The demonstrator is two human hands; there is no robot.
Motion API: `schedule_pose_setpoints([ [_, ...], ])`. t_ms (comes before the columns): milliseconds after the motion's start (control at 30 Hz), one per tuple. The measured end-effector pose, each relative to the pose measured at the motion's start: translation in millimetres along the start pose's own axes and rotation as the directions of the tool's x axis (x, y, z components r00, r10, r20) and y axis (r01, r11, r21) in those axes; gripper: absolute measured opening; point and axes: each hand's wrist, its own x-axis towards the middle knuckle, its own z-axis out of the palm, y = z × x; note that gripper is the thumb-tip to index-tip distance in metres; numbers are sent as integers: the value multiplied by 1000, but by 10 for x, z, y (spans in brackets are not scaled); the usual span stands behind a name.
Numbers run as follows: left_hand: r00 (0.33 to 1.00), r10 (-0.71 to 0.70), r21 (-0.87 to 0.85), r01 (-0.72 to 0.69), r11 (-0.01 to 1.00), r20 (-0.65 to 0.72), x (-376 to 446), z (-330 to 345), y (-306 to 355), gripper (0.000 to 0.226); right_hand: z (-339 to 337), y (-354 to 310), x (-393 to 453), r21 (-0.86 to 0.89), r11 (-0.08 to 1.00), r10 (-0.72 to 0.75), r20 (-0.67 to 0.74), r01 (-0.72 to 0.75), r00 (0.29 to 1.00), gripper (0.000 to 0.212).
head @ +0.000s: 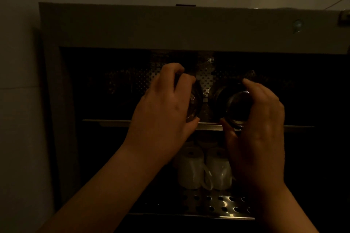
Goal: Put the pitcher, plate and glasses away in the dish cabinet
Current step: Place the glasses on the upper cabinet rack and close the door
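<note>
The scene is dim. My left hand (164, 108) grips a clear glass (195, 104) with fingers curled round it, held at the upper shelf of the open dish cabinet (132, 24). A second clear glass (234, 104) is in my right hand (259, 123), thumb under its base and fingers over the top. Both glasses lie tilted with their bases toward me, just above the upper shelf's front edge (208, 126). Whether they touch the perforated metal shelf I cannot tell. No pitcher or plate is visible.
Two white mugs (191, 168) (219, 168) stand upside down on the lower perforated metal shelf (217, 204), under my hands. The cabinet's dark interior stretches left and right. A pale wall (19, 100) borders the cabinet on the left.
</note>
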Motion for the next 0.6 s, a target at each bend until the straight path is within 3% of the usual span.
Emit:
schedule_pose_setpoints([
  [100, 1000, -5, -19, 5, 1000, -8, 4, -9, -18, 71, -20, 17, 20, 41, 999, 13, -8, -13, 1000, 71],
  [433, 999, -44, -36, 44, 998, 1, 100, 25, -69, 65, -62, 57, 164, 26, 998, 63, 5, -63, 998, 61],
  [600, 998, -20, 48, 17, 999, 61, 179, 63, -108, 69, -74, 98, 288, 35, 998, 57, -28, -56, 998, 52],
])
